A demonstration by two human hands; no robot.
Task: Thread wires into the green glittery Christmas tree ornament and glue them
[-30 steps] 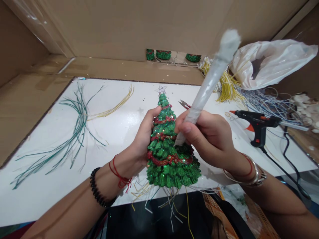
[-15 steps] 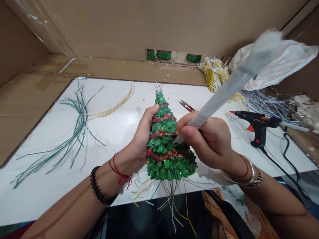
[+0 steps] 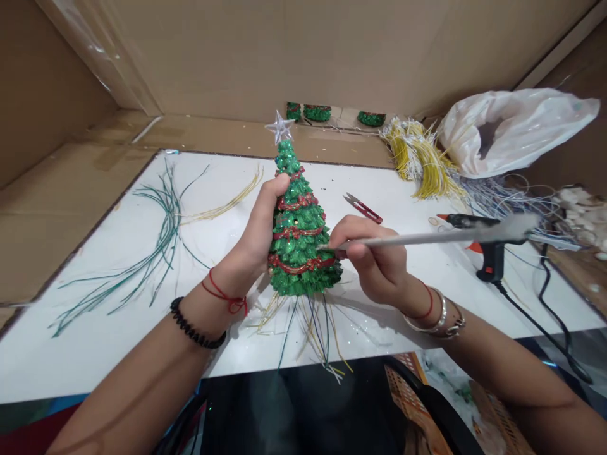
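A small green tree (image 3: 296,253) with red garlands, glitter and a clear star (image 3: 279,127) on top stands nearly upright over the white board. My left hand (image 3: 260,230) grips its left side, thumb near the upper garland. Wires (image 3: 310,328) in yellow, green, blue and white hang from its base. Between the thumb and fingers of my right hand (image 3: 372,256) is a long white stick (image 3: 417,238), its thin tip at the tree's lower right branches. Whether the tip touches them I cannot tell.
Green wires (image 3: 165,234) lie on the white board (image 3: 118,328) at left. Red snips (image 3: 364,208) rest behind my right hand. Farther right are a glue gun (image 3: 493,253), yellow wire bundles (image 3: 408,148), blue-white wires and a plastic bag (image 3: 516,129). A cardboard wall (image 3: 332,50) stands behind.
The tree has risen and shifted left in view, more upright, with my left hand on it. The stick has swung down from a steep slant to nearly level, and my right hand has moved slightly left.
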